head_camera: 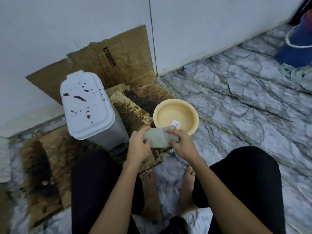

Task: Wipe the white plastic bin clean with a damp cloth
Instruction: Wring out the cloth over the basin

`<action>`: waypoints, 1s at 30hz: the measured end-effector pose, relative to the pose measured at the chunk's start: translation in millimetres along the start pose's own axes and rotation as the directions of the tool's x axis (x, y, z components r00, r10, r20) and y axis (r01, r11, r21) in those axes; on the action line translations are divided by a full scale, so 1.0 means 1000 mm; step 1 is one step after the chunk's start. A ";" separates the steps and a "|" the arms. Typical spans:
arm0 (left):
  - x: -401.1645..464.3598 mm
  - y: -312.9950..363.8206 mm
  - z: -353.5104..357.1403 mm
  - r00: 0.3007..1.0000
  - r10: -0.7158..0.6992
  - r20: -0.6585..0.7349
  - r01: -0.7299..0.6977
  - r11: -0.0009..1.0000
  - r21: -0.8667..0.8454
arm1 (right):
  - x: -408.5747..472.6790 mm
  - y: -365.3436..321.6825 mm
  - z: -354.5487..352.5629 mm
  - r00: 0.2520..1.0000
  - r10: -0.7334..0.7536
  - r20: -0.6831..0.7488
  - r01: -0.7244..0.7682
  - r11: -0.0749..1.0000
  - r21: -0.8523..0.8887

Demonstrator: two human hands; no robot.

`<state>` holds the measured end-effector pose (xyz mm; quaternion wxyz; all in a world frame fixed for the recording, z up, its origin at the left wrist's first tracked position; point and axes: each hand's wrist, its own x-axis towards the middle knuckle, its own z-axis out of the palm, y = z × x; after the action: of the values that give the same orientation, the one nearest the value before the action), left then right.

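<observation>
A white plastic bin (87, 107) stands on stained cardboard by the wall, its closed lid spotted with dark splashes. Right of it, I hold a bunched grey-green cloth (158, 136) between both hands, just above the near rim of a yellow basin (175, 115). My left hand (139, 146) grips the cloth's left end. At the cloth's right end, my right hand (181, 143) is closed around it. Both hands are to the right of the bin's base and apart from it.
Dirty flattened cardboard (118, 59) leans on the white wall and covers the floor around the bin. A blue bucket (297, 48) sits at the far right on the marble-patterned floor. My knees and bare feet fill the lower frame.
</observation>
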<state>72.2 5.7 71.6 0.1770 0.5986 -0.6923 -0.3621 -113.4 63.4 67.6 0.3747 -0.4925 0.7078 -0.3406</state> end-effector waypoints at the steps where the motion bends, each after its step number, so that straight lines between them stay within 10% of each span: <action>1: -0.009 0.003 -0.011 0.999 0.030 -0.018 -0.030 1.000 0.010 | -0.007 -0.010 -0.001 0.999 -0.035 -0.013 0.035 0.999 0.013; 11: -0.082 0.008 -0.073 0.968 0.139 -0.208 -0.150 0.988 -0.036 | -0.052 -0.073 -0.005 0.962 -0.268 -0.054 0.273 0.955 0.120; 30: -0.104 -0.037 -0.152 0.928 -0.112 -0.355 0.114 0.993 -0.016 | -0.030 -0.131 0.088 0.935 -0.323 0.148 0.307 0.944 0.124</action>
<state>224.6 60.5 167.7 0.2764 0.6933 -0.6144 -0.2558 28.1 45.3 142.0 0.3970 -0.6071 0.5681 -0.3885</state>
